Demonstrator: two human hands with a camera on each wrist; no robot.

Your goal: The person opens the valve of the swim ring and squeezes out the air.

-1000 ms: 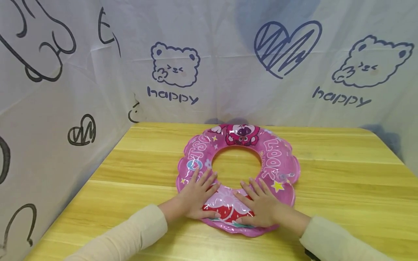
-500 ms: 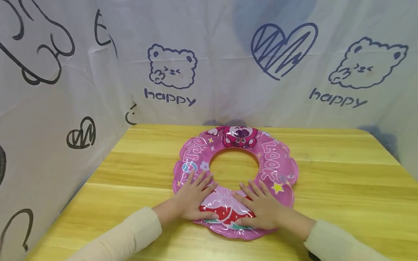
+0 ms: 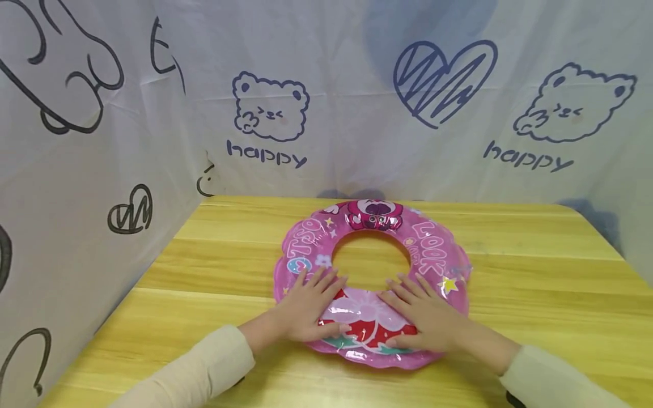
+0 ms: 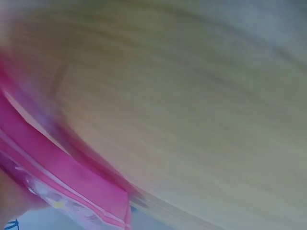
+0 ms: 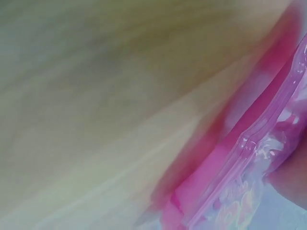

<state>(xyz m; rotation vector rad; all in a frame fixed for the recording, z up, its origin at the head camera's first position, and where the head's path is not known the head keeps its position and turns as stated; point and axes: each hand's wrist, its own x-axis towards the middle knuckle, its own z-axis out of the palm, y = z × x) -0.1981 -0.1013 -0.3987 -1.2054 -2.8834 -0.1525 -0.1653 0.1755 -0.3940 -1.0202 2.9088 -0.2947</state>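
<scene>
Table [image 3: 194,283]: yellow wood-grain surface, far right corner rounded; directly upon it, one pink inflatable ring [image 3: 364,309], lying flat, printed face up, outer edge scalloped; wood grain visible through the ring's central opening.

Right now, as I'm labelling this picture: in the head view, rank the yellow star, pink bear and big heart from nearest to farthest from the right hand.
From the right hand:
1. Yellow star: just to its right, on the ring.
2. Pink bear: ahead and left, on the ring's far side.
3. Big heart: on the cloth behind the table.
</scene>
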